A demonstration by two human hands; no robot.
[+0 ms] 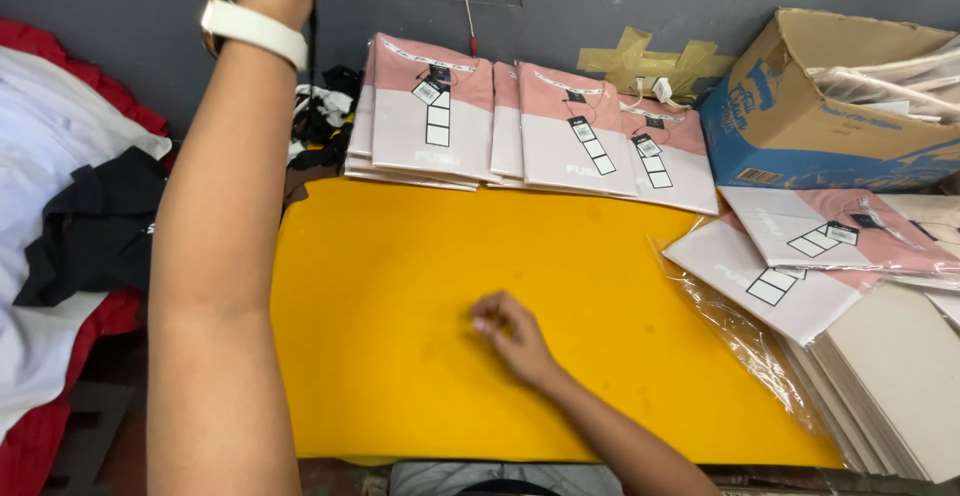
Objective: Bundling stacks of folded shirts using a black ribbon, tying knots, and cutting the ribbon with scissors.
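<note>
The right hand rests low in the middle of the frame on the yellow table top, its fingers curled in together with the tips pressed to the surface; whether anything small is pinched under them cannot be told. The left arm rises up the left side of the frame, wearing a white wristband near the top edge (the hand itself is cut off above the frame, so its fingers cannot be judged).

Along the upper edge of the yellow surface, in the upper middle of the frame, lie stacks of folded pink-and-white shirts, side by side and slightly overlapping, each with a hang tag on the front. More folded shirts of the same colours lie at the right, resting partly on clear plastic bags that reach onto the yellow surface. In the lower right corner sits a stack of grey cardboard sheets. A brown and blue cardboard box stands tilted in the upper right. At the left edge lies a heap of loose white, black and red garments, well apart from the right hand.
</note>
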